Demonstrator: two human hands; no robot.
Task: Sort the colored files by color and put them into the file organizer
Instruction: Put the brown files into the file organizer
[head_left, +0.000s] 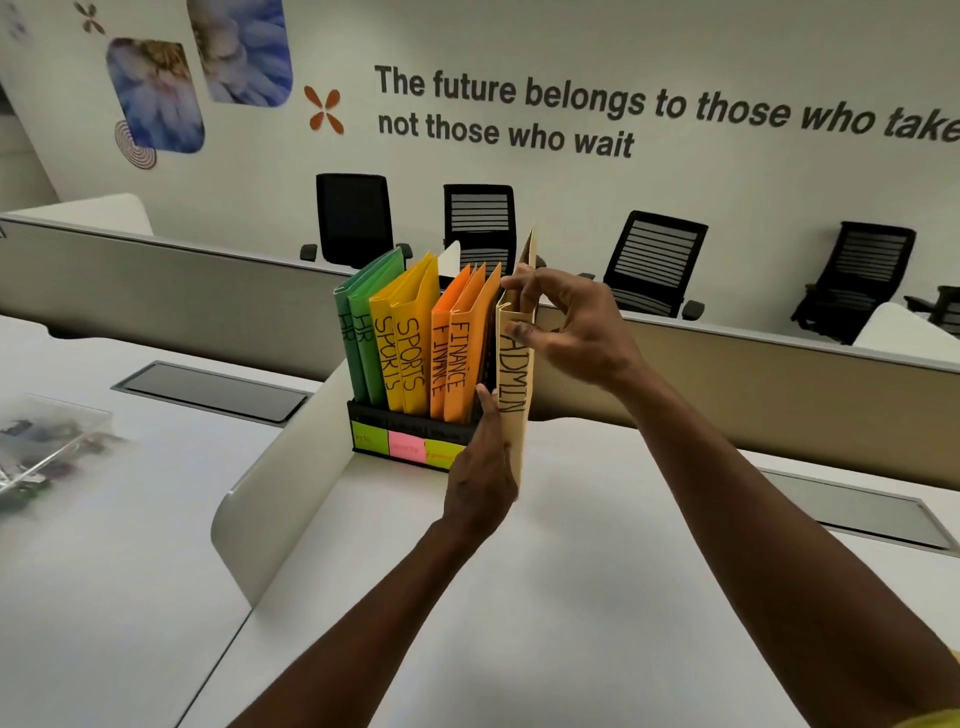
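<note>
One cream file (515, 374), spine reading ADMIN, stands upright, long axis vertical, just right of the black organizer (410, 423) and not yet slotted. Right hand (566, 332) pinches its top; left hand (480, 467) lies flat against its lower spine. Both touch it. Already in the organizer, left to right: HR, SPORTS, FINANCE pairs. Sticky labels on the organizer front are probably matching names, too blurred to read.

Files read HR (362, 332), SPORTS (410, 356), FINANCE (457, 358), ADMIN (514, 374) — wall slogan (623, 111).
</note>
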